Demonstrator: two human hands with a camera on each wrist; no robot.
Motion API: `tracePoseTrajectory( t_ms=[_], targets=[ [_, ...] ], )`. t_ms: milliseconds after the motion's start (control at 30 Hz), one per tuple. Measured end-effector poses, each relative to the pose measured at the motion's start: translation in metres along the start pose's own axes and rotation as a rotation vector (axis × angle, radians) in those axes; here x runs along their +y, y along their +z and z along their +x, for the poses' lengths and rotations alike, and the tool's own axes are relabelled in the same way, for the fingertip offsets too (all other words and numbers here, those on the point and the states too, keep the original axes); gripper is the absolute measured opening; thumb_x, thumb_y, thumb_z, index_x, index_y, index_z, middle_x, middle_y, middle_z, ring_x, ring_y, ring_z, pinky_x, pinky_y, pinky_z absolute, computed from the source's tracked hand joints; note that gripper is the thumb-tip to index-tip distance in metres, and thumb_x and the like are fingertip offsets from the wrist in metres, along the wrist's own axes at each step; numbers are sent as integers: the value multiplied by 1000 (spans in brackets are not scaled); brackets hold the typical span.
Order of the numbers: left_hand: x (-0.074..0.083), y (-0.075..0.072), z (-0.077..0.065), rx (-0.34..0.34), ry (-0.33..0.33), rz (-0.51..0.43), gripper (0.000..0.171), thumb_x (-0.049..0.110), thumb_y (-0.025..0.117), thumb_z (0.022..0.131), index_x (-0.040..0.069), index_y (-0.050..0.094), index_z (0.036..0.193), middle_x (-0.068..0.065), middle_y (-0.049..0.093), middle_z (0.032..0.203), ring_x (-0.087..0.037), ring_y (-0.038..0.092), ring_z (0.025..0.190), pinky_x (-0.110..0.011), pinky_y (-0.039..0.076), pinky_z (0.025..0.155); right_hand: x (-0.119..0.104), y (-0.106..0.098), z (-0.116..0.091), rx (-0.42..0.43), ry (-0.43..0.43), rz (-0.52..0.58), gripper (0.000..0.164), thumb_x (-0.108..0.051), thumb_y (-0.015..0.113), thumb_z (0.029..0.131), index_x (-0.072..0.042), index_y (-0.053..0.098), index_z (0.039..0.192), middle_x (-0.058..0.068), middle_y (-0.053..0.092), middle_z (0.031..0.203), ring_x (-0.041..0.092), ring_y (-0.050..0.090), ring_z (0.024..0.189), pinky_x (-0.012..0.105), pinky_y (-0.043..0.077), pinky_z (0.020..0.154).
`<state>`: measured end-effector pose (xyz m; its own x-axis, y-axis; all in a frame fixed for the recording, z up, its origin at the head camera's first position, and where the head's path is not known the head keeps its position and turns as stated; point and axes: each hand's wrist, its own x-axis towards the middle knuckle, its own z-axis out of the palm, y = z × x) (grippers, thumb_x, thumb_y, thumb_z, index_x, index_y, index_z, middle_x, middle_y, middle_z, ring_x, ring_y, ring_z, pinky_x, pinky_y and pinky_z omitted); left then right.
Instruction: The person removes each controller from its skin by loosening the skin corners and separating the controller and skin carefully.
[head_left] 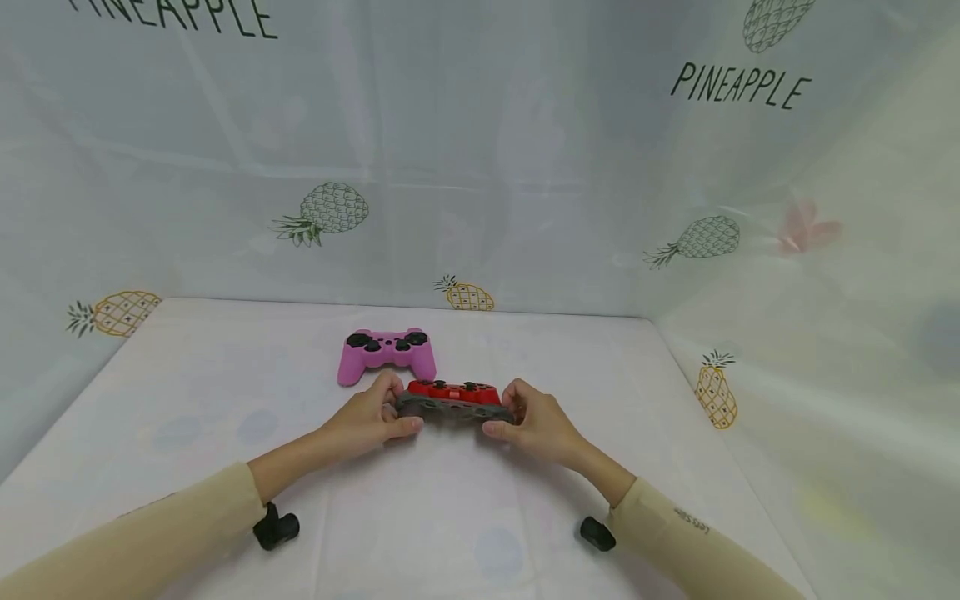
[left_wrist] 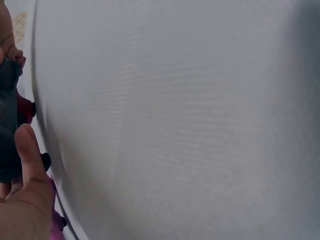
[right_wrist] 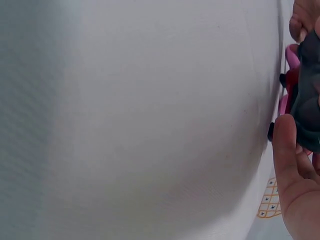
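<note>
red-and-grey controller point(head_left: 453, 398) is already gripped, clamped by fingers of left hand point(head_left: 371, 419) and right hand point(head_left: 542, 422); pink controller point(head_left: 387, 357) is not yet taken up

Seeing a pink controller point(head_left: 387, 344) lying face up on a white tabletop point(head_left: 420, 533), left of the middle and toward the far edge, with handles pointing to the near side. Noticing faint bluish spots point(head_left: 258, 426) dotting the tabletop. Finding a pale sheet point(head_left: 487, 158) hanging behind and along both sides. Spotting yellow pineapples point(head_left: 470, 297) printed low on the sheet, at left, middle and right, and dark-outlined pineapples point(head_left: 335, 208) higher up. Reading the word PINEAPPLE point(head_left: 741, 86) in slanting dark capitals at upper right, and again, cut by the top edge, at upper left. Catching a blurred reddish flower point(head_left: 808, 229) at right, beside a dark-outlined pineapple.
</note>
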<state>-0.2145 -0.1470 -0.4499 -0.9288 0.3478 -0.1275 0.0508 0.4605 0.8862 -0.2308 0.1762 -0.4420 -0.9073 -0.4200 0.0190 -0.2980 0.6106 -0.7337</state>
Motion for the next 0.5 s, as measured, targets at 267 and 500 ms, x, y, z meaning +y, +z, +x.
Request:
tracePoseTrajectory(
  t_ms=[267, 500],
  targets=[
    [0, -3, -1, -29, 74, 137, 50, 42, 78, 97, 14, 44, 122, -4, 60, 79, -17, 59, 69, -29, 42, 65, 0, -4, 5, -46, -45, -89, 40, -34, 85, 93, -13, 52, 103, -5, 49, 71, 7, 43, 62, 26, 37, 60],
    [5, -3, -2, -35, 63, 120, 48, 42, 77, 98, 13, 45, 117, -8, 66, 77, -22, 63, 68, -31, 38, 63, -3, -5, 5, -73, -46, -81, 40, -33, 84, 93, -12, 51, 101, -5, 49, 67, 6, 43, 60, 26, 36, 58]
  ],
)
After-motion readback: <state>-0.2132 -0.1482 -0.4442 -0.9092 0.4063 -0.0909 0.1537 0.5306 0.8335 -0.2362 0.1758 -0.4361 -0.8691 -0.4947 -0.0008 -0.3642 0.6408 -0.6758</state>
